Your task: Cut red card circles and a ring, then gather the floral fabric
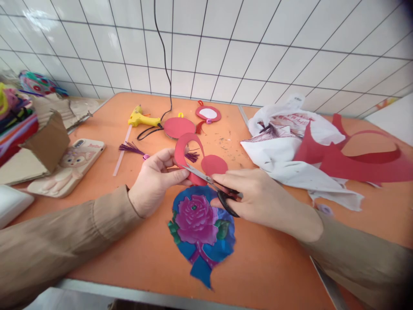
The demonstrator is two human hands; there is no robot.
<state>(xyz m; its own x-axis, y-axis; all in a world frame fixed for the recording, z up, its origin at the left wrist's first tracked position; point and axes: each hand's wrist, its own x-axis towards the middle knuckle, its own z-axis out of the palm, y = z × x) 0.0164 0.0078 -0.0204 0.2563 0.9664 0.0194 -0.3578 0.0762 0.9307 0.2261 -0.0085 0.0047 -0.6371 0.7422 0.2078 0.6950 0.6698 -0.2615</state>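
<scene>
My left hand [158, 176] pinches a curved strip of red paper [183, 148] between thumb and fingers. In my right hand [258, 196] is a pair of black-handled scissors [227, 202], fingers through the loops. Their blades lie across the red paper, close to my left thumb. A round red paper disc [214, 166] is just beyond the blades; I cannot tell if it is joined to the strip. Below the scissors lies a blue fabric cutout with a purple flower [197, 221]. Behind the left hand is a dark purple tassel [130, 148].
A yellow glue gun [143, 119] with a black cord, a red disc [179, 128] and a red-rimmed round ornament [208, 113] lie toward the tiled wall. At left are a phone [69, 165] and cardboard [45, 144]. White plastic and fabric [277, 148] and red paper scraps [361, 161] lie right.
</scene>
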